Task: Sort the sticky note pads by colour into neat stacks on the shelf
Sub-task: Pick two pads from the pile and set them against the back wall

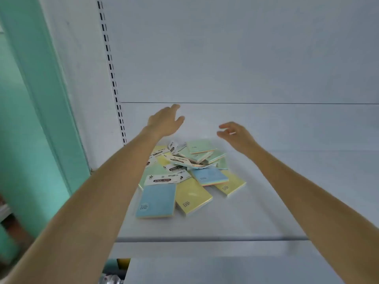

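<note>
A loose heap of sticky note pads lies on the white shelf (266, 201). A blue pad (156, 200) sits at the front left, a yellow pad (192, 196) beside it, and another yellow pad (231, 182) at the right. A second blue pad (210, 176) lies in the middle, and green pads (200, 146) pile up at the back. My left hand (166, 121) hovers above the back left of the heap with relaxed fingers, holding nothing. My right hand (235, 134) hovers above the back right, fingers loosely curled, also holding nothing.
The shelf's white back panel (246, 58) rises behind the heap, with a slotted upright (114, 85) at its left. A mint green wall (30, 119) stands further left. A lower shelf (225, 271) shows beneath the front edge.
</note>
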